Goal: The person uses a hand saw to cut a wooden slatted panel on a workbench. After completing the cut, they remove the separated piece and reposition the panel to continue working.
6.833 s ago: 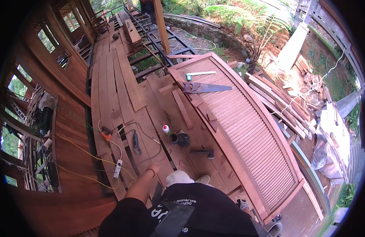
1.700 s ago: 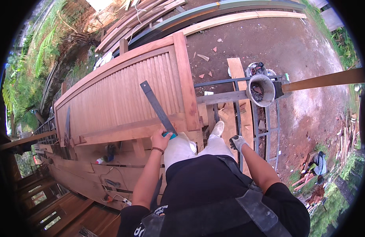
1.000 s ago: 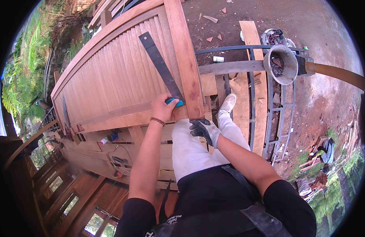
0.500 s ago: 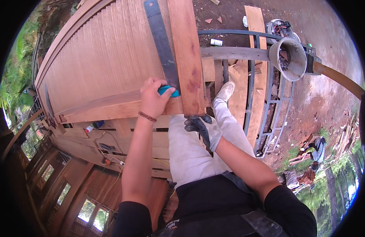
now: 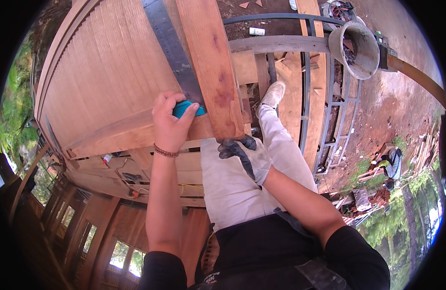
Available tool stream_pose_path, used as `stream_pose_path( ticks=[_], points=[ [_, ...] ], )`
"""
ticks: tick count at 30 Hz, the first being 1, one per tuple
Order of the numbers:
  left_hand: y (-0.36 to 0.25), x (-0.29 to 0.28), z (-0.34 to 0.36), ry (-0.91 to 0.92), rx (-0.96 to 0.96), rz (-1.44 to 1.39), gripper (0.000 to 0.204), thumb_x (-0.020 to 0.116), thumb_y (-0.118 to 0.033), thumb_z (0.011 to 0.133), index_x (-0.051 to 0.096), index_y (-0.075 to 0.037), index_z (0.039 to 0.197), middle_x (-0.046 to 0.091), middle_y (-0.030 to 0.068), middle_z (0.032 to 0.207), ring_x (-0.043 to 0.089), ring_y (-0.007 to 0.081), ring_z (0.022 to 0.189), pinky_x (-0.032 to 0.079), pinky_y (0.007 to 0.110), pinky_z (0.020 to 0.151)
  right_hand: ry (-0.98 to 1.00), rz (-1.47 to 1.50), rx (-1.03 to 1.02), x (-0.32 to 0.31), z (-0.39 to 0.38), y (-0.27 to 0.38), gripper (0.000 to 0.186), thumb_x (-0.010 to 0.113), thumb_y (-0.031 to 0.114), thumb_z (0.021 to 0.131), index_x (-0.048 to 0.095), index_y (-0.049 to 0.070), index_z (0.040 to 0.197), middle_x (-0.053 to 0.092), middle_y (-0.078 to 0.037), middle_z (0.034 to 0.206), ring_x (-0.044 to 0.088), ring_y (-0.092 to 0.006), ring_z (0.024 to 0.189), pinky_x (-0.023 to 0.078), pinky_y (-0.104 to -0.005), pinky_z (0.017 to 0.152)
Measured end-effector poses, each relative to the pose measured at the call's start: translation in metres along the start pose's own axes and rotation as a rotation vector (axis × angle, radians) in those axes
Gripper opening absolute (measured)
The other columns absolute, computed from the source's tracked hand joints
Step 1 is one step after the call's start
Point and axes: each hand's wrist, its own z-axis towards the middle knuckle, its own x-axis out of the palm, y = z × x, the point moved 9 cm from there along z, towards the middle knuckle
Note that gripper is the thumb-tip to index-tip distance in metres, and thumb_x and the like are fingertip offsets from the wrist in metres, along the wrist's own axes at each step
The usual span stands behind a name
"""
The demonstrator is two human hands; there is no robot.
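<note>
My bare left hand point(image 5: 171, 116), with a beaded bracelet at the wrist, pinches the teal handle point(image 5: 184, 109) of a try square. Its long dark metal blade point(image 5: 170, 36) runs away over a slatted wooden panel point(image 5: 104, 63), alongside a thick reddish wooden beam point(image 5: 213, 72). The handle rests by the panel's near rail point(image 5: 119, 135), close to where the beam crosses it. My right hand point(image 5: 249, 157), in a grey-and-black glove, has its fingers curled against the near end of the beam. Part of its grip is hidden under the wood.
On the right, a dirty bucket point(image 5: 353, 50) sits by a grey bar. Long planks point(image 5: 288, 106) and a metal lattice frame point(image 5: 336, 116) lie beside my shoe point(image 5: 273, 94). A small white can point(image 5: 257, 31) is on the ground. Cords and tools lie below the panel at left.
The view has shifted, so the panel, beam and square appear farther left and slightly higher. Both hands keep their places on the square and the beam end.
</note>
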Motion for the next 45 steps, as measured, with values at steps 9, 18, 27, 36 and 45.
stream_pose_path(
  ticks=[9,18,27,36,45],
  points=[
    [-0.010,0.002,0.000,0.043,-0.006,0.049,0.026,0.079,-0.007,0.078,0.062,-0.001,0.098,0.057,0.0091,0.100,0.057,0.0226,0.093,0.045,0.031,0.084,0.049,-0.016,-0.017,0.000,-0.002,0.002,0.030,0.065,0.017,0.096,0.064,-0.009,0.112,0.071,-0.017,0.099,0.070,-0.0229,0.087,0.057,-0.0352,0.083],
    [-0.010,0.004,-0.006,0.004,-0.017,0.055,0.030,0.080,-0.009,0.076,0.062,-0.002,0.099,0.057,0.0112,0.101,0.056,0.0251,0.095,0.045,0.034,0.084,0.034,-0.003,0.020,-0.004,-0.001,0.001,0.027,0.065,0.014,0.096,0.064,-0.008,0.111,0.071,-0.016,0.099,0.070,-0.0227,0.088,0.058,-0.0344,0.082],
    [-0.008,0.000,-0.010,-0.101,-0.022,0.060,0.028,0.080,-0.015,0.077,0.065,-0.003,0.097,0.056,0.0127,0.100,0.053,0.0292,0.099,0.045,0.038,0.087,-0.003,-0.108,0.065,-0.004,-0.001,0.007,0.024,0.063,0.011,0.097,0.064,-0.007,0.112,0.070,-0.015,0.099,0.070,-0.0225,0.086,0.059,-0.0334,0.078],
    [-0.009,-0.002,-0.025,-0.350,0.086,0.010,0.024,0.079,-0.020,0.077,0.070,-0.006,0.095,0.057,0.0112,0.097,0.057,0.0338,0.098,0.035,0.058,0.109,0.006,-0.278,0.075,-0.012,-0.003,0.013,0.030,0.058,0.019,0.099,0.065,-0.006,0.114,0.071,-0.014,0.095,0.068,-0.0226,0.085,0.056,-0.0363,0.081],
    [-0.013,0.002,-0.033,-0.392,0.072,-0.054,0.023,0.080,-0.019,0.075,0.070,-0.008,0.092,0.057,0.0081,0.094,0.058,0.0309,0.096,0.036,0.057,0.108,0.019,-0.327,0.085,-0.013,-0.014,0.019,0.037,0.060,0.023,0.099,0.060,-0.007,0.121,0.068,-0.014,0.097,0.066,-0.0234,0.086,0.055,-0.0359,0.082]
  ],
)
